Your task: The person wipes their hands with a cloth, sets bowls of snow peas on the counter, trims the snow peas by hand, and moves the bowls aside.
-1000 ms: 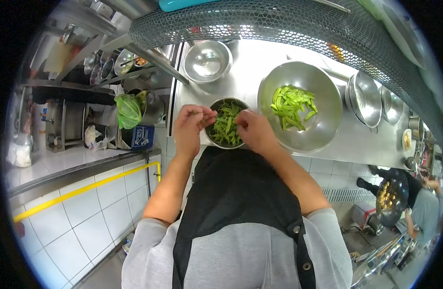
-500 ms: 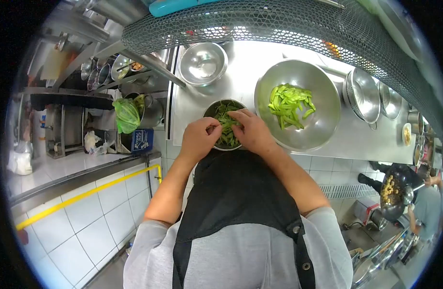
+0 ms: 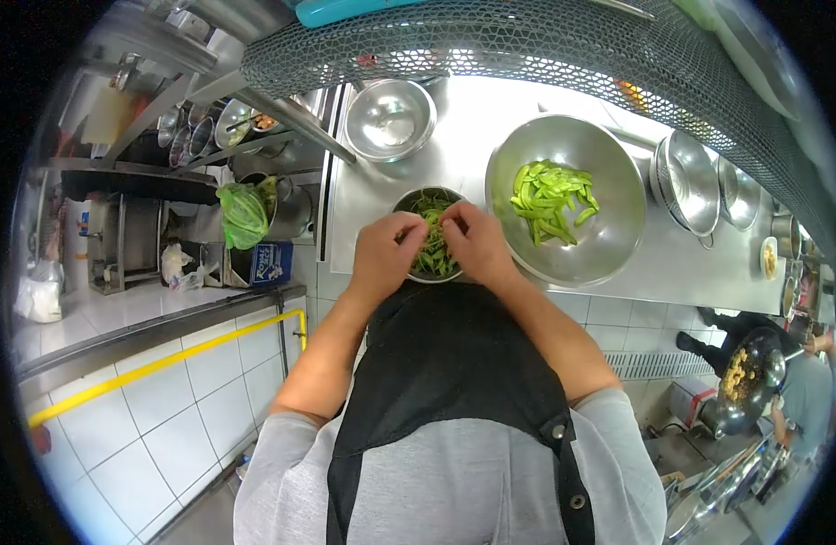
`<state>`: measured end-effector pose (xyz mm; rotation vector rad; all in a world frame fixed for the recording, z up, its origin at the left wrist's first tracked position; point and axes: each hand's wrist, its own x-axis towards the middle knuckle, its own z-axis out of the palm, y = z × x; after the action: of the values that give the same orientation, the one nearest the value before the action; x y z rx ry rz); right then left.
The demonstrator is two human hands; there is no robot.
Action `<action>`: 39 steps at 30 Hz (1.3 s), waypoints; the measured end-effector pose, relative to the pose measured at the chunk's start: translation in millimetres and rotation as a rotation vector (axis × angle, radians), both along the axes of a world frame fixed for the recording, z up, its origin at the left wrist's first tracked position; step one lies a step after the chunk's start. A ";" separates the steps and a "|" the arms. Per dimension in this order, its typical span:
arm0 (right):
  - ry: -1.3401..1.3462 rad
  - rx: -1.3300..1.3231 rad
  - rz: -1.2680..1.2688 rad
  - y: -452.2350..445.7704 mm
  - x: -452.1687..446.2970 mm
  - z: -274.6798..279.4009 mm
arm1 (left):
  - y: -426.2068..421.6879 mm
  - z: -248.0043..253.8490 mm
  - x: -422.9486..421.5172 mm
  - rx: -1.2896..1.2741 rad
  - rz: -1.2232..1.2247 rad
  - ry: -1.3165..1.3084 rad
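Observation:
A small steel bowl of green pods and trimmings stands at the counter's front edge. Over its left side is my left hand, its fingers pinched together. My right hand is over the bowl's right side, also pinched, close to the left fingertips. Whatever lies between the fingers of either hand is too small to make out. Just right of my right hand, a large steel bowl holds cut green pieces in a loose heap.
A shiny steel bowl stands at the counter's back left, strainers at the right. A mesh shelf spans above the counter. Cabbage is at the left. At far right, another person holds a wok.
My left hand has moved right from the small bowl's edge and its fingers have closed. My right hand has shifted slightly, now nearer the left. The other person's wok has moved right.

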<state>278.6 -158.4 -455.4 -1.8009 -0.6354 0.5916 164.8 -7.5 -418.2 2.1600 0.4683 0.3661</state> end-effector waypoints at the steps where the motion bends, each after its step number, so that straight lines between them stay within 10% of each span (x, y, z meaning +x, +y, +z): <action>1: 0.074 0.039 -0.035 -0.1 1.4 -6.5 | 2.4 -1.6 0.4 -0.178 0.114 0.035; 6: 0.204 0.032 0.089 -8.6 4.6 7.7 | 15.2 -13.0 -4.1 -0.653 0.317 -0.032; 18: -0.061 0.011 0.068 3.1 0.0 22.9 | -4.2 -0.2 -13.4 -0.146 0.158 -0.085; 24: -0.319 -0.150 0.144 -2.9 4.7 7.4 | 49.5 -12.1 -33.5 -1.171 0.373 -0.259; 28: -0.517 -0.079 0.300 10.6 -4.6 8.3 | 48.4 -19.6 -42.4 -1.300 0.404 -0.211; 37: -0.469 -0.099 0.323 32.7 -0.6 -5.9 | 50.5 -34.8 -55.4 -1.138 0.269 0.024; 39: -0.184 -0.114 0.225 20.2 7.5 19.0 | 30.2 -27.6 -49.9 -0.571 0.179 0.019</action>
<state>286.1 -138.1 -436.4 -1.9188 -0.9550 0.6269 114.9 22.7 -445.8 1.5736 0.6863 0.2686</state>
